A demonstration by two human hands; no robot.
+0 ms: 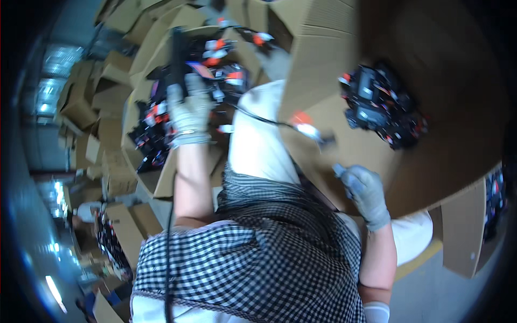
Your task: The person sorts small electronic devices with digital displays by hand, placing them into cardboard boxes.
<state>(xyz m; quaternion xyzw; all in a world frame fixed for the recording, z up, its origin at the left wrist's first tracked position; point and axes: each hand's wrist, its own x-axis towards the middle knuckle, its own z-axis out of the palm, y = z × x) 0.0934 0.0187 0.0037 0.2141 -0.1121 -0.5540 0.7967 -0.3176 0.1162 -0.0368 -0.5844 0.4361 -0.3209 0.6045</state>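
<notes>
My left hand (pixel 191 110), in a pale glove, reaches over the left cardboard box (pixel 161 180). Its blurred fingers close around a black bar-shaped piece (pixel 176 56). Black cables with orange and white tags (pixel 156 116) lie heaped beneath it. My right hand (pixel 366 194), also gloved, is closed beside the large right box (pixel 318 70); a small grey-blue tip (pixel 339 170) shows at its fingers, too blurred to name. Between my hands, a black cable (pixel 258 117) stretches across my thigh to a dark plug (pixel 326 141) with an orange and white tag (pixel 305 125), apart from the right hand.
Inside the large right box lies a pile of black bundled cables or adapters (pixel 379 105). Another carton (pixel 466 229) stands at the lower right. Stacked cartons (pixel 83 102) fill the left background. A person (pixel 89 211) is at the far left, near another filled box (pixel 129 226).
</notes>
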